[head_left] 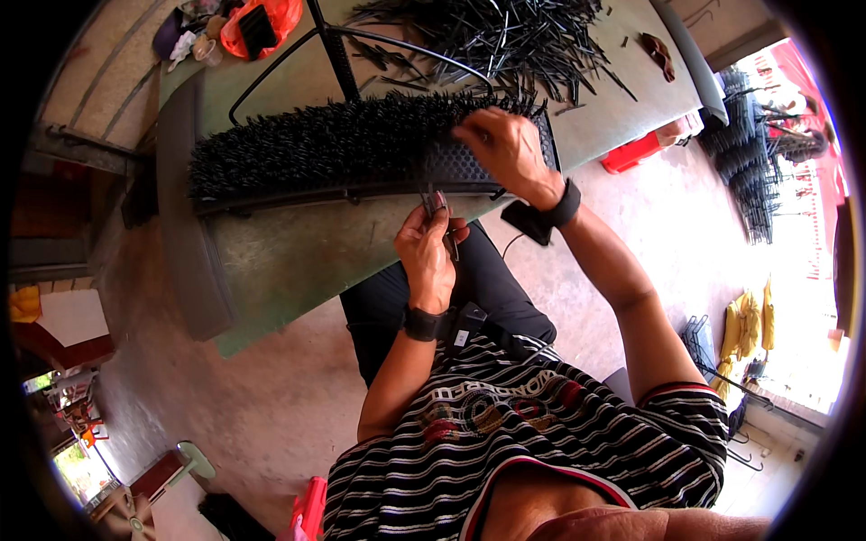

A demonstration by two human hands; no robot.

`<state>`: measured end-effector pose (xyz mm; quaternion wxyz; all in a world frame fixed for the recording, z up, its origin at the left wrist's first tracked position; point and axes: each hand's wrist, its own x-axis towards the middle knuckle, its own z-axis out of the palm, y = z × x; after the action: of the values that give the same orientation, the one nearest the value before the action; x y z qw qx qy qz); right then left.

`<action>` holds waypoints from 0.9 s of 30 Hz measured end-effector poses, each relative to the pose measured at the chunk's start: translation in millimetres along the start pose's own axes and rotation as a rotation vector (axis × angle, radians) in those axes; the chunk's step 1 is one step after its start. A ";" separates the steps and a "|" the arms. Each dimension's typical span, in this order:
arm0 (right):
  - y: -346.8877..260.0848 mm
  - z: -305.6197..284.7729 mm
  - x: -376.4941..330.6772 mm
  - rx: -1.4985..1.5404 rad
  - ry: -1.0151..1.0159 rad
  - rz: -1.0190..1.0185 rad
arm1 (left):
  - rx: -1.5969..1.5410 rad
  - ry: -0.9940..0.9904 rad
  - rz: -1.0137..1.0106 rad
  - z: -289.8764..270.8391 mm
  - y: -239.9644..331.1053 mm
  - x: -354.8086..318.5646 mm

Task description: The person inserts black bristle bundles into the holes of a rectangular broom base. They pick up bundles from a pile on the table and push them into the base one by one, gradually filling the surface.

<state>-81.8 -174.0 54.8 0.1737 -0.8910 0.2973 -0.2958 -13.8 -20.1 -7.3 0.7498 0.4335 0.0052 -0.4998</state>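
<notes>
One orange-red plastic bag (289, 14) lies beyond the left end of a long black perforated panel (462, 166), which rests on a green-tinted tabletop (280, 270). Dense, spiky black bristles (307, 135) cover the panel from its left end to past its middle, packed so close that no holes show between them; their tips look uneven and slightly glossy. A thin black rod frame (339, 68) stands out from its far side.

At the panel's near edge, right of its middle, the left hand (429, 248) pinches a slim dark piece (428, 200) between thumb and fingers; whether it is a tool or a strip, I cannot tell. Beyond the panel sprawls a loose heap of black strips (505, 45). The right hand (516, 153) is over the panel's right part, fingers curled toward the bristles; whether they pinch anything, I cannot tell. Below them, bare honeycomb-like holes show.

The step in hand appears to be filling the holes with bristles, perhaps two-thirds done or more. The next move probably calls for lining a strip up with an open hole beside the bristled area, without bending its neighbours.
</notes>
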 end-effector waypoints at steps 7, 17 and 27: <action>-16.8 -2.3 -33.8 0.555 -0.078 0.368 | 0.009 0.028 -0.033 12.5 -2.1 -3.4; 1.1 15.1 -15.5 0.330 0.279 0.028 | 0.057 0.014 -0.012 5.9 1.8 -2.0; 8.1 12.7 -6.2 -0.147 0.001 -0.242 | 0.053 0.021 -0.017 2.6 1.0 -0.4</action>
<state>-81.3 -174.5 38.5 0.0707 -0.9305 0.2085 -0.2927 -14.3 -21.4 -4.9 0.7336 0.4585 0.0035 -0.5015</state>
